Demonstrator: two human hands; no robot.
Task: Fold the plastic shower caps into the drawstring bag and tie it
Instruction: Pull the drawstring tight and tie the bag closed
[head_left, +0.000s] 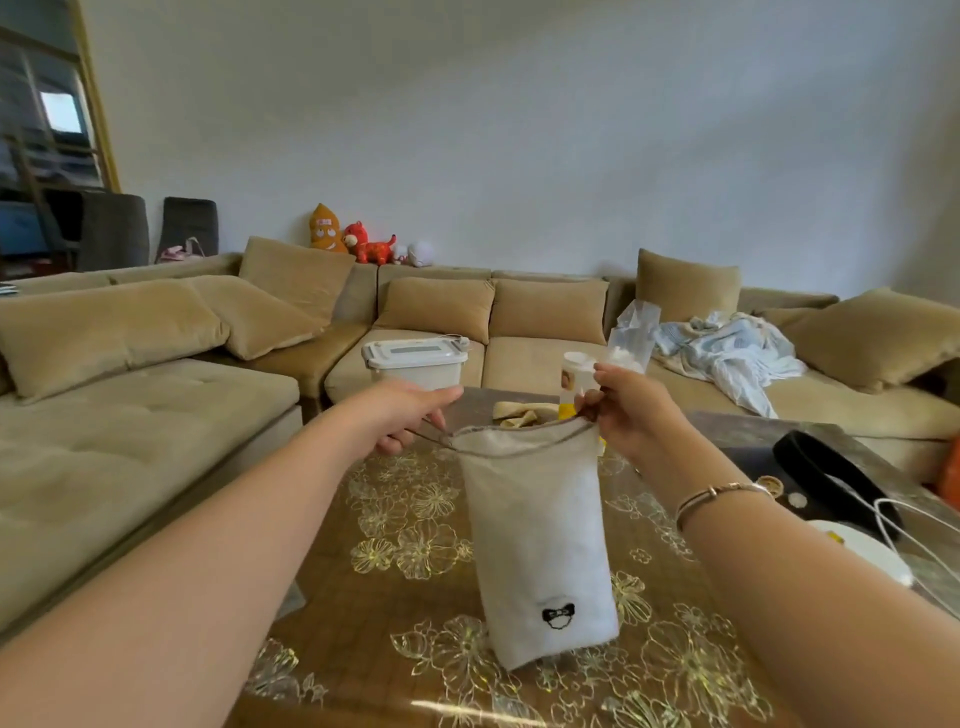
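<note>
With both hands pinching its rim, left hand (402, 415) and right hand (631, 410), drawstring bag (540, 545) hangs upright, long axis vertical, mouth up, bottom touching table (395, 597).

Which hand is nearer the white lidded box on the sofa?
Left. The left hand sits just below the white lidded box, gripping the cord; the right hand grips the drawstring bag rim, farther right.

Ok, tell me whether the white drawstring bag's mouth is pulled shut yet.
Not fully: the white fabric drawstring bag hangs upright with its mouth narrowed, a slit still showing. Left hand pulls the cord; right hand pinches the rim.
</note>
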